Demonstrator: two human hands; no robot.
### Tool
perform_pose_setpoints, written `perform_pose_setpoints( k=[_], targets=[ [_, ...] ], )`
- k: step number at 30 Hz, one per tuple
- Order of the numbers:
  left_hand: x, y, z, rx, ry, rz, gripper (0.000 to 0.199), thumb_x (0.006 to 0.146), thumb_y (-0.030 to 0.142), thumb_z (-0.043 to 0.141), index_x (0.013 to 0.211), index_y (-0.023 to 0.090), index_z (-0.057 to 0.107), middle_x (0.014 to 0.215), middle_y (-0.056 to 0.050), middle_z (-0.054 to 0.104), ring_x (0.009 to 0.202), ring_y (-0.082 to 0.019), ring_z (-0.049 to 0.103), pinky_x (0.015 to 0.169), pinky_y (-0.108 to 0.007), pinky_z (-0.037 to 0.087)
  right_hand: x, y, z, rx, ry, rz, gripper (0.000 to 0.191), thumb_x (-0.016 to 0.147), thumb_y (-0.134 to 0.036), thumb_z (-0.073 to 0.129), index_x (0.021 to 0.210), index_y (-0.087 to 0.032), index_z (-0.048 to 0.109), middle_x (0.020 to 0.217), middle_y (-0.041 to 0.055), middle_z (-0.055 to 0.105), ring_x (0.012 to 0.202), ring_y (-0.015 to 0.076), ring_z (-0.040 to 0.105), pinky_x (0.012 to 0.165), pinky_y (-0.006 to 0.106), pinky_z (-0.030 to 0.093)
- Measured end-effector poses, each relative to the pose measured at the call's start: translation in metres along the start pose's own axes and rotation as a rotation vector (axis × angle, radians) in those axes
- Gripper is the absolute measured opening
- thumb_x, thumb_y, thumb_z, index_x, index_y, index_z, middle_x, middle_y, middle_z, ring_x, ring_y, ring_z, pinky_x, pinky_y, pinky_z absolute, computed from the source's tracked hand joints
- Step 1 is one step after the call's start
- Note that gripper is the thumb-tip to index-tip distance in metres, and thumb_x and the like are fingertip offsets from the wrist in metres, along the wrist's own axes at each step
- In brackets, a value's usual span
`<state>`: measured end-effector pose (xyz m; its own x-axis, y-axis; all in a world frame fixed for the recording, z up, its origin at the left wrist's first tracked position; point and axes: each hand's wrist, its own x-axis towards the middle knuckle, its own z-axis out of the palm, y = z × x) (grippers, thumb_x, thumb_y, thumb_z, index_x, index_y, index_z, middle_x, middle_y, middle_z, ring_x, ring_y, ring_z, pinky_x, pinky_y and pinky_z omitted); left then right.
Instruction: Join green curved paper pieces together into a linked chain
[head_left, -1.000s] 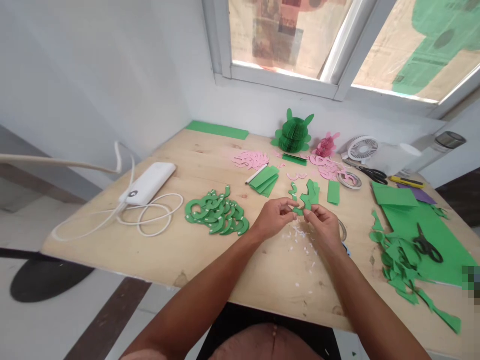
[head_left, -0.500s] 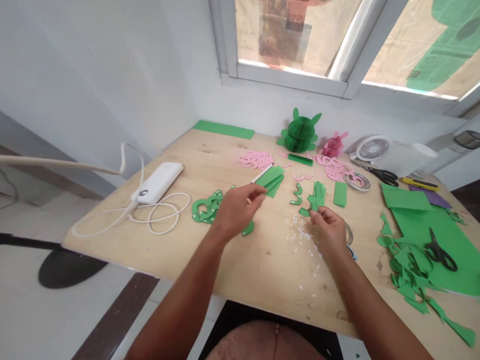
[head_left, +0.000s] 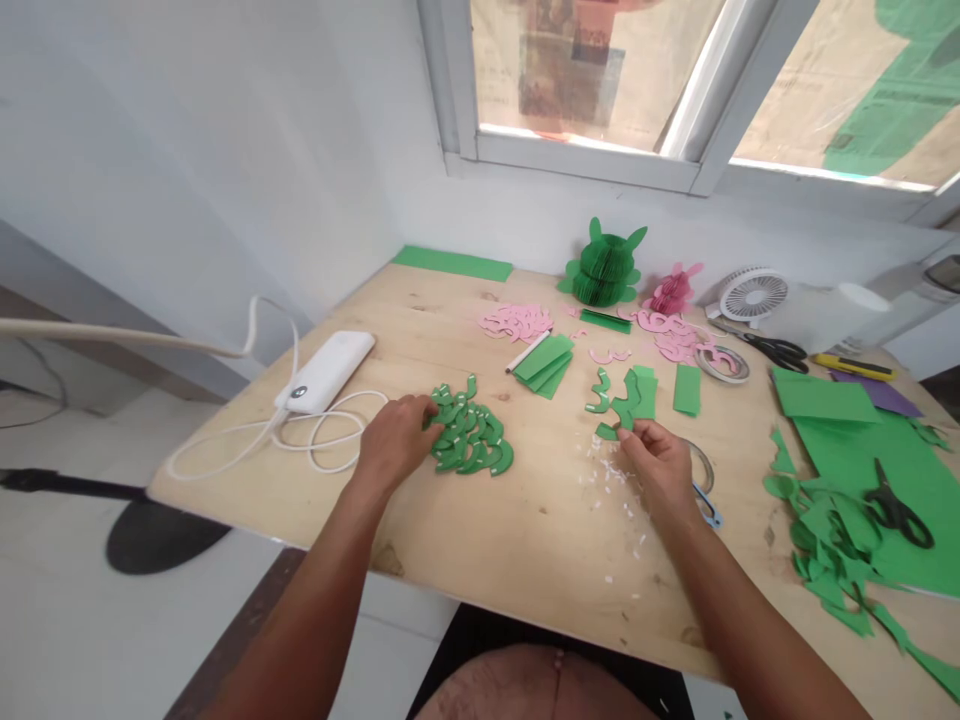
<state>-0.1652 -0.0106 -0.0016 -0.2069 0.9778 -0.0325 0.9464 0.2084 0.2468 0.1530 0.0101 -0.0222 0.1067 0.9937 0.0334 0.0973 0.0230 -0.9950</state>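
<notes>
My left hand (head_left: 401, 435) is at the left edge of a pile of curved green paper pieces (head_left: 469, 435) with small white marks, its fingers closed on something I cannot make out. My right hand (head_left: 658, 462) pinches the lower end of a curved green piece (head_left: 609, 431) right of the pile. Another wavy green piece (head_left: 600, 392) lies just left of it. Behind my right fingers is a green paper rectangle (head_left: 644, 392). Small white scraps (head_left: 611, 475) are scattered on the wood beside that hand.
A white power bank (head_left: 330, 372) with a looped cable is at the left. Behind are folded green papers (head_left: 546, 365), pink cutouts (head_left: 516, 322) and a green paper figure (head_left: 604, 268). Tape (head_left: 722, 364), black scissors (head_left: 892, 508) and green scraps (head_left: 829, 535) are at the right.
My left hand has moved left and down from beside the folded green papers to the pile's left edge, uncovering the pile. My right hand has barely moved.
</notes>
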Motion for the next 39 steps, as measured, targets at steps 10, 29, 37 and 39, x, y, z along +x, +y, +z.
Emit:
perform_pose_setpoints(
  k=[10,29,37,39],
  targets=[
    [0.001,-0.007,0.009,-0.295,0.003,-0.064,0.016,0.064,0.029,0.056,0.078,0.022,0.053,0.076,-0.001,0.064,0.070,-0.019,0.060,0.060,-0.027,0.041,-0.001,0.007,0.001,0.024,-0.028,0.003,0.021,0.070,-0.036,0.067,0.074,-0.016,0.060,0.058,-0.0031,0.050,0.050,0.0091,0.040,0.047,0.022,0.031],
    [-0.019,0.031,-0.019,-0.225,0.174,0.060,0.020,0.075,0.029,0.048,0.083,0.022,0.065,0.089,-0.007,0.069,0.091,-0.027,0.059,0.079,-0.036,0.042,-0.003,-0.003,0.002,-0.006,-0.061,0.000,0.025,0.072,-0.039,0.063,0.064,-0.017,0.054,0.053,-0.0049,0.041,0.047,0.0081,0.034,0.044,0.021,0.026],
    [-0.017,0.024,-0.031,-0.437,0.198,-0.007,0.016,0.072,0.035,0.054,0.074,0.023,0.063,0.077,-0.002,0.069,0.074,-0.021,0.062,0.068,-0.029,0.044,-0.002,-0.004,0.003,-0.015,-0.060,-0.003,0.026,0.069,-0.041,0.063,0.063,-0.016,0.056,0.050,-0.0055,0.040,0.045,0.0076,0.033,0.043,0.021,0.025],
    [-0.016,0.025,-0.033,-0.559,0.200,-0.010,0.017,0.070,0.037,0.056,0.073,0.022,0.063,0.073,-0.002,0.068,0.071,-0.020,0.062,0.064,-0.028,0.044,-0.002,-0.002,0.003,-0.011,-0.060,-0.001,0.026,0.070,-0.041,0.063,0.066,-0.016,0.057,0.050,-0.0057,0.040,0.044,0.0074,0.033,0.042,0.021,0.024]
  ],
)
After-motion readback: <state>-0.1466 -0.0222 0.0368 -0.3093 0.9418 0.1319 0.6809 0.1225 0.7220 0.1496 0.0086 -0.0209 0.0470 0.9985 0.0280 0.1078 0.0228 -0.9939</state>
